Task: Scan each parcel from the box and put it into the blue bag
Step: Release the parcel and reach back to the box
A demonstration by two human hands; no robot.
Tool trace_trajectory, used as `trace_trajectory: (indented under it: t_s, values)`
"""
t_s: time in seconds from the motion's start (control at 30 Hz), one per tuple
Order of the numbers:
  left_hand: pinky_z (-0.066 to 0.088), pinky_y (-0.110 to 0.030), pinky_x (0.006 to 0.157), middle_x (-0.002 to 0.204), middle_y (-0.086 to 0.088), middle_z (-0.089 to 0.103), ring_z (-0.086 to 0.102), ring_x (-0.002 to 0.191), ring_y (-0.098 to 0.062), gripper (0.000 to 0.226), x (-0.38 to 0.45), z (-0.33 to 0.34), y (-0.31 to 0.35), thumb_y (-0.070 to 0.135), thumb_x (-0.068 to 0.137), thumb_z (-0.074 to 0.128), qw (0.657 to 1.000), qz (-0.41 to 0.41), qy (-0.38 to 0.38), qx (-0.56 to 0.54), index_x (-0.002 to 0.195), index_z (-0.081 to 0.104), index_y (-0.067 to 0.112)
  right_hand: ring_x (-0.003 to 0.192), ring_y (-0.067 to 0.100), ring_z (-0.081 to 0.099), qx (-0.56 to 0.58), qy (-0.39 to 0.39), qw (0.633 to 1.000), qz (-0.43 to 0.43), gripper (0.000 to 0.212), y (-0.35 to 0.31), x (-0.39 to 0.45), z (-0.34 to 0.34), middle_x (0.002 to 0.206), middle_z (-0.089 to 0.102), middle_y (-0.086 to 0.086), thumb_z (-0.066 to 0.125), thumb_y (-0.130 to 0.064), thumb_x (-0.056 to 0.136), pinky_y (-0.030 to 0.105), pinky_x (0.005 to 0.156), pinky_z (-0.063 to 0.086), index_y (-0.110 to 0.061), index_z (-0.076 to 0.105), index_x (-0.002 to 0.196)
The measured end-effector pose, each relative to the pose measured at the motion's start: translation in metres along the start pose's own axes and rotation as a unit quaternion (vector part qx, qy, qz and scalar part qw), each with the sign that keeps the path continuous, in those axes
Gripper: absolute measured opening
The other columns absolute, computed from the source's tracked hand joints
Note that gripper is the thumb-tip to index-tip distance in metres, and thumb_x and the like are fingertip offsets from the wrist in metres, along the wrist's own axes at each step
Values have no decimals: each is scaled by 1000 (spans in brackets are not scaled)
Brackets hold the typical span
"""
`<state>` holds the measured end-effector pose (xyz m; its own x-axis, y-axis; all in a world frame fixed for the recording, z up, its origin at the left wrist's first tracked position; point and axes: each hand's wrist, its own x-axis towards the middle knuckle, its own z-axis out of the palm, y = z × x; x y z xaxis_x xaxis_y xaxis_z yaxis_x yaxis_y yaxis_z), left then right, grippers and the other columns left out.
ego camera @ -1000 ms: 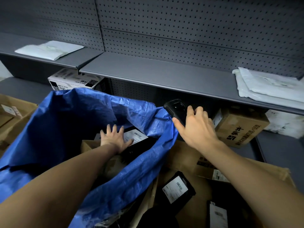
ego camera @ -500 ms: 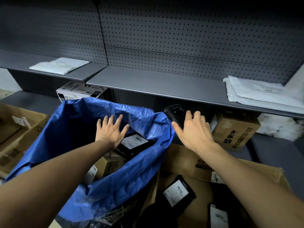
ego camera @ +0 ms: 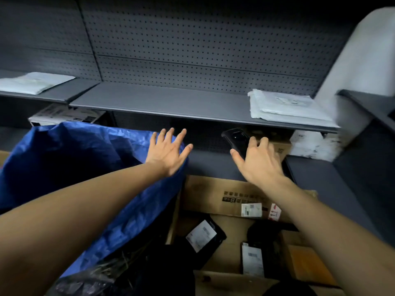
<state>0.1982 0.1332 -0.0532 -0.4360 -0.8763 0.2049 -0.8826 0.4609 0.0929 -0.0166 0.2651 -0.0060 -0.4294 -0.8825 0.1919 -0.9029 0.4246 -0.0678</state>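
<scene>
The blue bag (ego camera: 70,161) stands open at the left. My left hand (ego camera: 167,151) hovers over the bag's right rim with fingers spread and holds nothing. My right hand (ego camera: 259,162) grips a black handheld scanner (ego camera: 236,138) above the far wall of the cardboard box (ego camera: 213,196). Inside the box lie black parcels with white labels, one (ego camera: 203,235) near the middle and another (ego camera: 253,260) to its right. The bag's contents are hidden from here.
A grey shelf (ego camera: 171,103) runs across the back, with white mailers at its left (ego camera: 32,82) and right (ego camera: 286,104). Under it sit a white printed carton (ego camera: 64,115) and a brown carton (ego camera: 277,147). A small brown box (ego camera: 305,259) lies in the big box's right corner.
My left hand has lifted out of the bag, leaving the parcel inside, and moved right to the bag's rim. The view has swung right. My right hand keeps the scanner.
</scene>
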Motion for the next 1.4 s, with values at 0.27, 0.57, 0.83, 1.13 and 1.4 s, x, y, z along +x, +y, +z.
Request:
trace_trajectory:
  t_s: [0.27,0.57,0.83,1.13,1.4]
  values:
    - [8,-46,122,162,-11,20,17,149,-31,77,0,39,90,68,90,5,997,76,-23,-10,157,15,33,120,39,46,1,-11,999,50,78,73,-6,20,128,46,21,35,-64,96,51,97,43,-1,41,142]
    - [7,-46,122,163,-12,16,11,150,-31,69,-1,117,105,62,98,12,991,67,-118,11,158,6,29,119,39,46,32,-49,995,79,78,116,1,85,130,45,21,36,-65,95,51,98,44,-3,42,141]
    - [6,-48,122,162,-13,17,13,149,-32,67,-25,207,106,59,100,16,977,30,-209,26,158,9,26,124,42,42,52,-130,986,85,76,137,-5,166,134,40,25,37,-64,96,49,98,42,-5,36,145]
    - [7,-48,121,161,-12,19,14,149,-33,67,-52,289,95,58,100,13,956,-18,-288,51,158,5,25,116,44,48,30,-179,981,60,78,147,-15,239,127,44,26,38,-65,94,51,94,48,-3,40,142]
    - [8,-48,121,161,-10,19,15,149,-32,71,-57,339,99,62,98,14,948,-35,-313,53,158,3,25,125,43,43,20,-208,977,33,81,149,-16,276,138,40,27,33,-67,95,52,99,45,-5,38,145]
